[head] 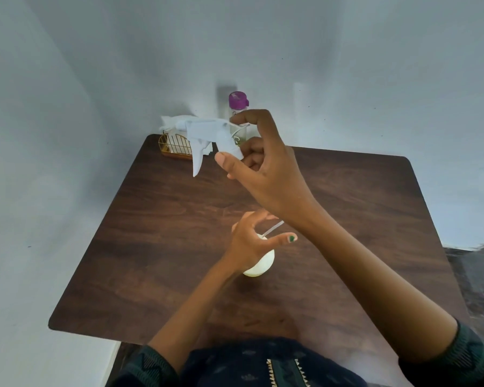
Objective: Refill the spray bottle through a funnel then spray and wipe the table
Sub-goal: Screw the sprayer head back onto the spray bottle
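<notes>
Head view, right hand (263,174): frame centre, fingers clamped on the white plastic trigger spray head (207,135), lifted clear, nozzle pointing left.
Dip tube (273,228): slants down-left into the bottle mouth.
Left hand (252,244): fingers wrapped around the pale round spray bottle (259,263), lower centre of the dark wooden table (151,247).

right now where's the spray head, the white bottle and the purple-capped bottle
spray head (207,132), head view, on its white top body
white bottle (259,265), head view, on its rounded shoulder below the left hand
purple-capped bottle (237,100), head view, on the purple cap
</notes>
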